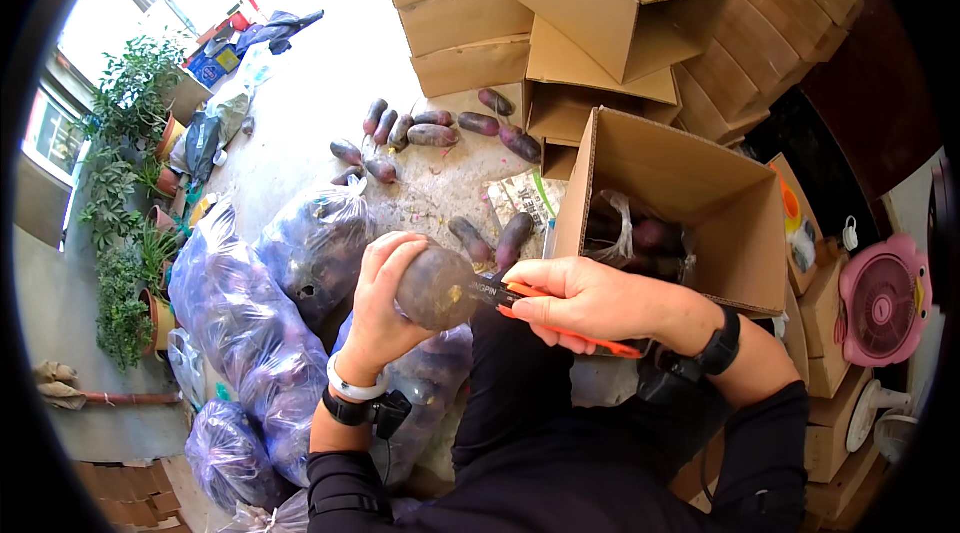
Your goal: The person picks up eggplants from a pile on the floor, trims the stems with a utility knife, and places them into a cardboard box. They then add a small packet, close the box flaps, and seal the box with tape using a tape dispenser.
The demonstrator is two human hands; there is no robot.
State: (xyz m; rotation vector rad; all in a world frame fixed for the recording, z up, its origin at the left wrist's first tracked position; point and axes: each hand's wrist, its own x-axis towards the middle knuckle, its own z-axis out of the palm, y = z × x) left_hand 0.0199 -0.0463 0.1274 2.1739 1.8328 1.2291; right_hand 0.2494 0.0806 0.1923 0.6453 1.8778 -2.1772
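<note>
My left hand (386,308) grips a large, dark, round root vegetable, perhaps a radish (435,289), its end turned towards my other hand. In my right hand (577,300) is a pair of pruning shears (555,323) with orange handles and dark blades, their tip at the vegetable's yellowish end. Whether the blades touch it I cannot tell. Just beyond lie two long purple-black radishes (514,239) on the concrete floor. An open cardboard box (697,233) to the right holds more dark vegetables (656,235) and clear plastic.
Bulging, bluish clear plastic bags (240,308) of dark vegetables crowd the left side. Several more radishes (433,135) are scattered on the floor ahead. Stacked cardboard boxes (465,22) rise behind them. Potted plants (124,233) line the left wall; a pink fan-like object (885,300) stands far right.
</note>
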